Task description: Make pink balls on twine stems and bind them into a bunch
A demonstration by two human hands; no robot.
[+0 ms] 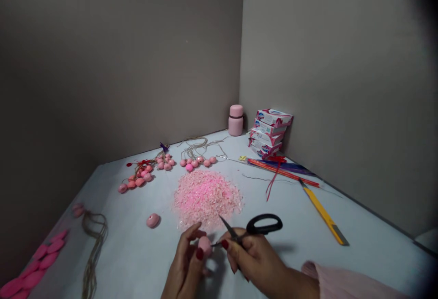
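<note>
My left hand [188, 260], near the front of the table, is closed around a small pink ball [205, 245], thumb and fingers on its sides. A pair of black-handled scissors [234, 234] is gripped in my right hand [251, 255]. Their blades are spread apart; one tip points up and left, the other meets or nearly meets the ball's right side. Part of the handle is hidden by my right hand. Just beyond both hands lies a heap of pink shavings [207, 196]. One loose pink ball [153, 220] rests to the left.
Pink balls on cords [195, 163] lie at the back. Bright pink oval pieces [41, 260] and a bundle of cords [92, 244] are at left. A yellow cutter [323, 212], orange sticks [284, 172], stacked boxes [270, 132] and a pink flask [236, 121] stand or lie right.
</note>
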